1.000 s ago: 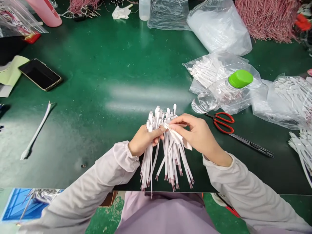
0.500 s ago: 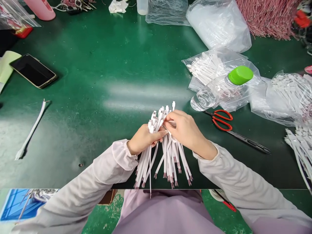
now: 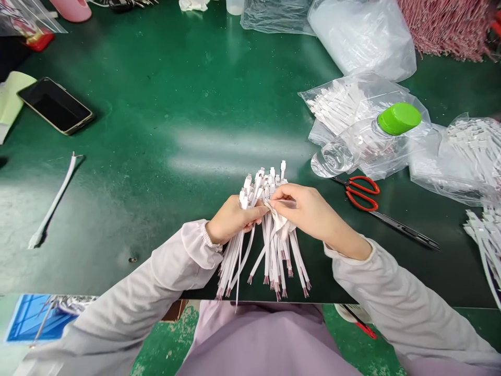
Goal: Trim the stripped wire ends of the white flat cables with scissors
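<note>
Because they look light and bendy, the cables (image 3: pixel 230 266) (left of the scissors (image 3: pixel 362 194)) probably grip best below their connectors (image 3: pixel 247 193); left hand (image 3: pixel 235 219) curls round them, right hand (image 3: pixel 311 211) pinches cloth (image 3: pixel 284 227).

Looks like small-parts workshop for cable work. Shows in green worktop (image 3: pixel 136 177) bearing short white cables (image 3: pixel 231 256) with bare pinkish wire ends (image 3: pixel 277 287); in clear bags (image 3: pixel 385 90) packed with more white cables (image 3: pixel 336 106); in thick heap of pink wires (image 3: pixel 448 26) at far right; in red-handled scissors (image 3: pixel 362 204) on same worktop; in blue crate (image 3: pixel 23 321) and scuffed green floor (image 3: pixel 168 339) below.
</note>
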Demonstrator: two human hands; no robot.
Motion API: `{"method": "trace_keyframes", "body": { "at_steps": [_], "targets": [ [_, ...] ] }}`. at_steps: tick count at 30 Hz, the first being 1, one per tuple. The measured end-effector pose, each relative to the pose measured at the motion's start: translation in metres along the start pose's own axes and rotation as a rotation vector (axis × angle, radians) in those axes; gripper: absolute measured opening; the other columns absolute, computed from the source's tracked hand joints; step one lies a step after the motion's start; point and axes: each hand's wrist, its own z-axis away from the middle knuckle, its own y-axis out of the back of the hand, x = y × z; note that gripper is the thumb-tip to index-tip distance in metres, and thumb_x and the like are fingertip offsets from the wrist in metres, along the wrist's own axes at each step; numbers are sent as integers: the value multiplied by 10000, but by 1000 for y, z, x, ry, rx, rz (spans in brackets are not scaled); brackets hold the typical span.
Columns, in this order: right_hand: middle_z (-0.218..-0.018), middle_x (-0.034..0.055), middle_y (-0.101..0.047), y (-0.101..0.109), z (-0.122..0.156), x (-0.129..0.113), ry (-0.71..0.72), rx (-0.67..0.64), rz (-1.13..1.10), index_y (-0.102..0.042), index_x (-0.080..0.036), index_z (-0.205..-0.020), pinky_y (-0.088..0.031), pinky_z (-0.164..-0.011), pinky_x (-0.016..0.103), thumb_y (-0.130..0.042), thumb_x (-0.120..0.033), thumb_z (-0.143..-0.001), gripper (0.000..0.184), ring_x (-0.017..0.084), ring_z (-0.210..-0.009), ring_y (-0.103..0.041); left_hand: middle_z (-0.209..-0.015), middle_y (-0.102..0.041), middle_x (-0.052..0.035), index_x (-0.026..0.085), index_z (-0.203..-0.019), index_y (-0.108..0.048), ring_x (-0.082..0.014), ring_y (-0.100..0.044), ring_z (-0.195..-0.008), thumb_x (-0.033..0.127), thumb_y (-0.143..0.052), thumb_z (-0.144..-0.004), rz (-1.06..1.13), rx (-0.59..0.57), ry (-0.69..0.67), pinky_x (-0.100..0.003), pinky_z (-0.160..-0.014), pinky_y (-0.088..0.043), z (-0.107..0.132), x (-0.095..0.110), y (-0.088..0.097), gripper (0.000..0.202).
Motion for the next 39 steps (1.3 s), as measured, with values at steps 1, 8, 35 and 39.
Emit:
{"method": "trace_keyframes", "body": {
  "at_steps": [1, 8, 35, 39],
  "targets": [
    [-706, -8, -611, -2, -2, 0, 10, 5, 32, -557, -178, -659, -383, -640, 244, -547, -144, -791, 137, 128, -680, -551, -437, -428, 51, 138, -527, -505, -32, -345, -357, 214, -625, -792, -7, 5, -3, -189, -369, -253, 0, -1, 0, 300],
    [-713, 22, -607, 0, -10, 9, 39, 177, 234, -529, -177, -650, -356, -647, 272, -554, -143, -778, 135, 155, -691, -543, -505, -498, 40, 131, -641, -562, -41, -380, -381, 275, -678, -760, -61, -17, -12, -189, -374, -279, -1, -5, 0, 220],
    [-608, -36, -423, 18, 5, 13, -156, -185, -166, -495, -173, -628, -304, -566, 254, -534, -373, -818, 278, 99, -582, -375, -537, -496, 37, 150, -624, -543, -56, -403, -406, 343, -638, -792, -197, -60, -43, -206, -422, -327, -1, -4, 0, 273],
    [-591, -45, -387, 15, 2, 11, -144, -220, -153, -463, -177, -606, -280, -549, 251, -541, -348, -812, 279, 91, -569, -338, -552, -509, 39, 152, -625, -541, -55, -405, -407, 335, -641, -785, -195, -56, -53, -208, -430, -333, -2, -5, 1, 263]
  ]
}}
